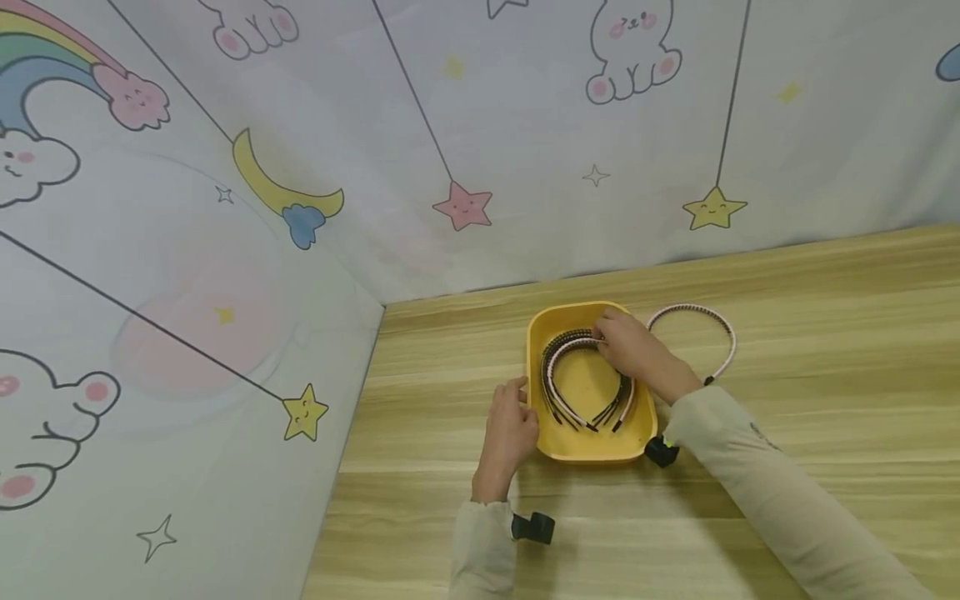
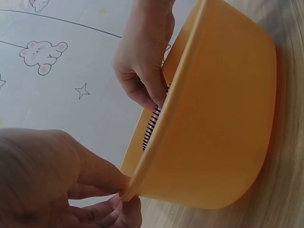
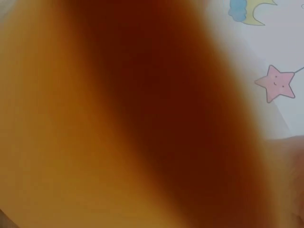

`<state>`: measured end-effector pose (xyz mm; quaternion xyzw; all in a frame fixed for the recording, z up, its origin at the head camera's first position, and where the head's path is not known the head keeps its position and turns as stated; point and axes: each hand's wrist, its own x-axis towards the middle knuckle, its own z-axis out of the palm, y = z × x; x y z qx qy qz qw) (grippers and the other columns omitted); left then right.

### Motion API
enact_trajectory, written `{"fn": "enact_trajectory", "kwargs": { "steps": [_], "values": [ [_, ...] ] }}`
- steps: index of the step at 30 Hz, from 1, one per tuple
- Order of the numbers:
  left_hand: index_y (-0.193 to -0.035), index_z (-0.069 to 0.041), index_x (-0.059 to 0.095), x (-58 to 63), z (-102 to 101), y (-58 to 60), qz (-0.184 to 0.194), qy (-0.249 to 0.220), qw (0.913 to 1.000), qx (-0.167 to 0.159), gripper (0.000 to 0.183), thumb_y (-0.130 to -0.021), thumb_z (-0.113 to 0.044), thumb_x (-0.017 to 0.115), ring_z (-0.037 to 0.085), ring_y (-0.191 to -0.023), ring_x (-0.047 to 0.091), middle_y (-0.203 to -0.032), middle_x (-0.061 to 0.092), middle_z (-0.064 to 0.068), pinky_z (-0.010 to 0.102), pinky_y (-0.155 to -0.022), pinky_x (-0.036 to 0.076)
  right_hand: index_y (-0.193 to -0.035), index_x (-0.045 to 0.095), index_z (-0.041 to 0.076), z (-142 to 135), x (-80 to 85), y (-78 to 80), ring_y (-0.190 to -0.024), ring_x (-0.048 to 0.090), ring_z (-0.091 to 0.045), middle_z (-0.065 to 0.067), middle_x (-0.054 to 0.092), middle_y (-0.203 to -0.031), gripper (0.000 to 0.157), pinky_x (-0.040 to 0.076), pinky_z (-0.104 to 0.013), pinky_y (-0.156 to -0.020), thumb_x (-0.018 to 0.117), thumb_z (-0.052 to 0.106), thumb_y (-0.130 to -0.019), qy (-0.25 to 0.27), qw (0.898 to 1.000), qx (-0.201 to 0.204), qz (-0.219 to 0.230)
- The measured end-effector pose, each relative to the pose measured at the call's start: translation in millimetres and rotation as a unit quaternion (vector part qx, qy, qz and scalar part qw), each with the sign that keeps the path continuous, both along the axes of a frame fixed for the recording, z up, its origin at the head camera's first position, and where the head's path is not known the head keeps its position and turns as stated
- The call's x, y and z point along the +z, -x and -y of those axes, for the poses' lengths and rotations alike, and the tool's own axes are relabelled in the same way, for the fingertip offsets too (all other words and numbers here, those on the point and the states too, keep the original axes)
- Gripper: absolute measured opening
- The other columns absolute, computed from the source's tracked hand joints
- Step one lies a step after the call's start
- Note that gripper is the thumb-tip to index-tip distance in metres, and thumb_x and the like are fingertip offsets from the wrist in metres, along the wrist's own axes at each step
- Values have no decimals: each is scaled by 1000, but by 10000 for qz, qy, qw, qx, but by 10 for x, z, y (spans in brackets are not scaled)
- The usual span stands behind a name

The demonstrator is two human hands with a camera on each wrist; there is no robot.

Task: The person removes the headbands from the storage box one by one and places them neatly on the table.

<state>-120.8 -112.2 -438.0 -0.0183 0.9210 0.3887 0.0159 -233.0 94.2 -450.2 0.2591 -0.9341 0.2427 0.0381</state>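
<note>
A yellow plastic basin [image 1: 600, 448] holds several hoop headbands, dark ones [image 1: 545, 358] stacked beneath a pale pink one [image 1: 552, 379] wound with black. My left hand [image 1: 510, 429] is at the basin's left side, and in the left wrist view its thumb and fingers pinch the rim [image 2: 137, 178]. Reaching over the right side, my right hand [image 1: 628, 343] pinches the top of the pink headband with thumb and fingertips. In the left wrist view the ribbed band [image 2: 151, 127] shows just under those fingertips. The basin's wall [image 3: 71, 142] blurs most of the right wrist view.
Another pink and black headband [image 1: 731, 329] lies on the wood-grain table [image 1: 420, 400] to the right of the basin, partly behind my right forearm. A white curtain [image 1: 525, 242] printed with stars and bears hangs along the table's back and left edges.
</note>
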Motion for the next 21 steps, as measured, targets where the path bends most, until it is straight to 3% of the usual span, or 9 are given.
{"fn": "enact_trajectory", "kwargs": {
  "steps": [6,21],
  "values": [
    [-134,1,48,-1,-2,1,-37,23,10000,8,44,-90,2,53,16,-82,52,-106,53,13,28,-70,47,-98,66,-1,0,10,-11,-91,59,-29,-16,61,-100,11,50,-43,-80,61,4,-90,278,9991,-41,306],
    [-135,1,48,7,17,-19,-73,47,10000,-43,45,-90,2,51,16,-83,52,-107,53,13,29,-70,47,-98,69,1,6,5,-3,-89,62,-29,-14,66,-95,13,51,-43,-80,63,9,-89,589,9978,-32,287]
  ]
}}
